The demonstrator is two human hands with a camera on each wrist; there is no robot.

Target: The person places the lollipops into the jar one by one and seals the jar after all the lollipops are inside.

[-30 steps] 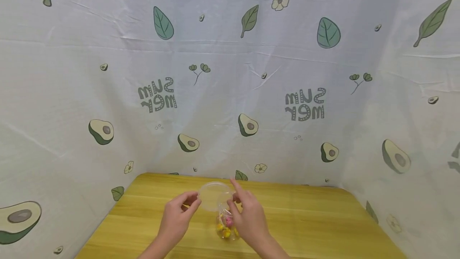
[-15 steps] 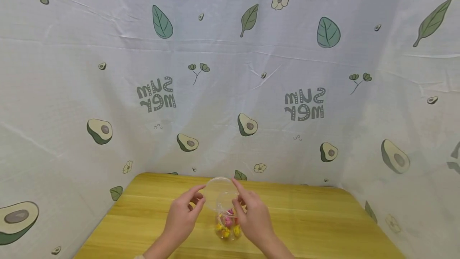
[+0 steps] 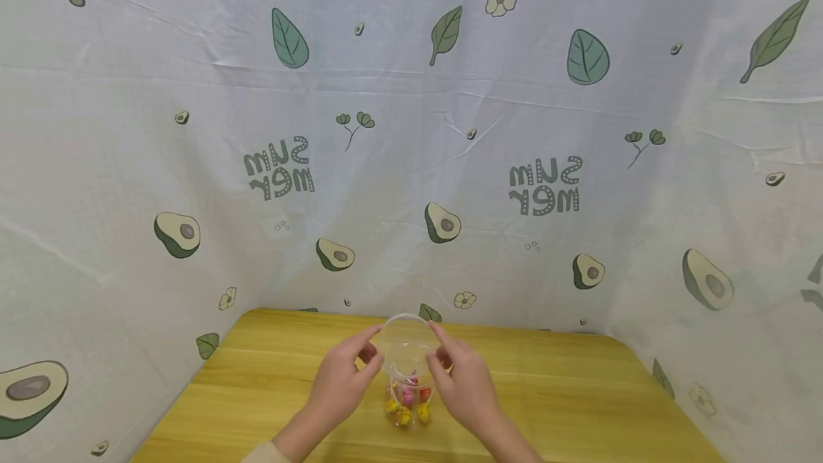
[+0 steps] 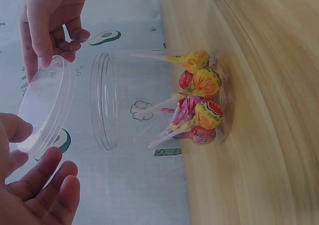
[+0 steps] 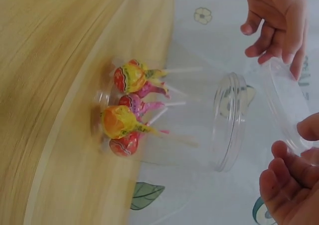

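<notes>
A clear round jar stands upright on the table, its mouth uncovered. Several wrapped lollipops in yellow, red and pink lie at its bottom with white sticks angled upward. Just above the mouth, and apart from it, a clear round lid hangs tilted. My left hand pinches the lid's left edge between thumb and fingers. On the opposite edge, my right hand pinches it likewise. Both wrist views show a gap between the lid and the jar's threaded rim.
The jar rests on a yellowish wood-grain table. Behind it and at both sides hangs a white cloth printed with avocados, leaves and flowers.
The lid and both hands have shifted right, bringing the lid over the jar's mouth. The left hand has moved farther than the right. The jar stays in place.
</notes>
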